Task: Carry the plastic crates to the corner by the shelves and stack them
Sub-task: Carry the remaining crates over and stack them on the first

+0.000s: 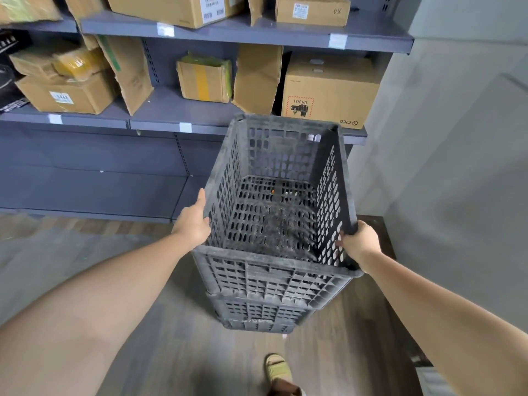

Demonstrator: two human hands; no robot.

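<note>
A: Head view: the right grip (358, 242) is clenched over the top crate (274, 201)'s rim at its near right corner; the left grip (193, 221) lies flat and unclenched against the left wall.

B: Where's the crate?

A: Between both grips, on the stacked crates (257, 312) beneath, by the shelves (160, 115).

B: Handling?

A: Likely light, stiff, empty plastic, dusty, so a bit slippery. The rim edges look best to take.
</note>
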